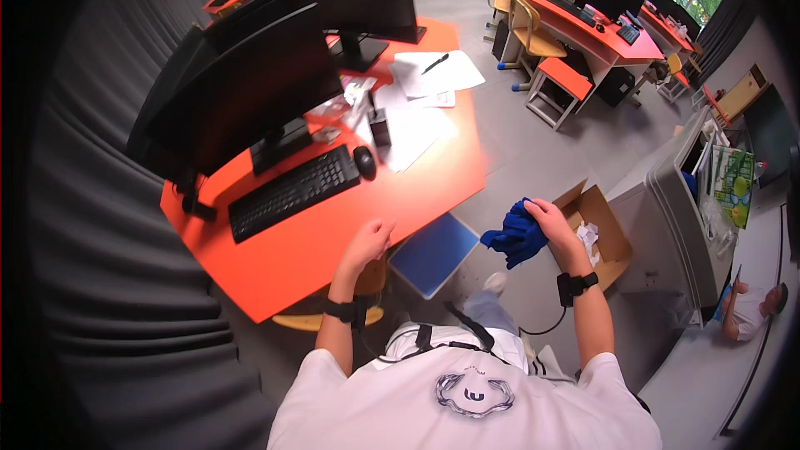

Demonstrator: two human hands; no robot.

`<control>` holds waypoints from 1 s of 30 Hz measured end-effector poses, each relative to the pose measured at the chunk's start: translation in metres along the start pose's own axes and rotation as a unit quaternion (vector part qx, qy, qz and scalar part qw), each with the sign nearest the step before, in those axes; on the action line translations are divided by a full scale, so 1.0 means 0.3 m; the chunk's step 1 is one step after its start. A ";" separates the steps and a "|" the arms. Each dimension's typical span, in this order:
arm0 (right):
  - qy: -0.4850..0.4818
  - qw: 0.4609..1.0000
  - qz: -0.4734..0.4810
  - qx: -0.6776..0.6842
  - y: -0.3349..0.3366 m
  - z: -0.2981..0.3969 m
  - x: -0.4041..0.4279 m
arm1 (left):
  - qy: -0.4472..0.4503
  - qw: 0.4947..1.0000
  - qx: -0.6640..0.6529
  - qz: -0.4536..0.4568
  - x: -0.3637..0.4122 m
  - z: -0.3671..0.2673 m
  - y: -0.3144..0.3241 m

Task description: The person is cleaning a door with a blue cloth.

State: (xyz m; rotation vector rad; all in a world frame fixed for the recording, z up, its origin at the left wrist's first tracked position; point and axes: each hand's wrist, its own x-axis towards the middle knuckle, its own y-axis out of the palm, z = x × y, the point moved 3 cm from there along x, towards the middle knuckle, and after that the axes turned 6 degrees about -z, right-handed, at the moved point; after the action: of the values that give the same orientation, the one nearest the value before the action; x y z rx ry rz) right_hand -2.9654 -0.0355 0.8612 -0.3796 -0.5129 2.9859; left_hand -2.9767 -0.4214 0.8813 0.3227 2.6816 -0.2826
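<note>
My right hand grips a bunched piece of deep blue fabric by its upper right edge. The fabric has finger-like ends and resembles a knitted glove; it hangs over the floor, left of an open cardboard box. Crumpled white paper lies inside that box. My left hand hovers by the near edge of the orange desk, its fingers curled with nothing visible in them. Below and between my hands, a blue-topped stool or board is partly under the desk.
On the desk are black monitors, a keyboard, a mouse, a small black box, papers and a pen. A grey cabinet stands right of the box. A person is at the far right.
</note>
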 end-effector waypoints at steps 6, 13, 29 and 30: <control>-0.001 1.000 0.012 -0.007 -0.329 -0.127 0.384 | -0.007 0.991 -0.008 -0.132 0.303 -0.003 0.259; 0.028 0.999 0.039 -0.009 -0.677 -0.180 0.632 | -0.082 0.991 -0.049 -0.092 0.554 -0.285 0.650; 0.004 0.991 -0.133 -0.021 -1.368 -0.255 1.305 | -0.047 0.997 -0.044 -0.040 1.472 -0.748 0.952; 0.033 0.980 -0.177 -0.083 -1.405 -0.264 1.347 | -0.020 0.999 -0.038 -0.020 1.562 -0.790 0.960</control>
State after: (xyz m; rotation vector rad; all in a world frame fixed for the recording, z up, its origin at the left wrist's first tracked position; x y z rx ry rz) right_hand -3.3163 0.4374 0.8397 -0.3547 -0.7386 2.5882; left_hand -3.4048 -0.0039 0.8476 0.2390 2.6543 -0.1954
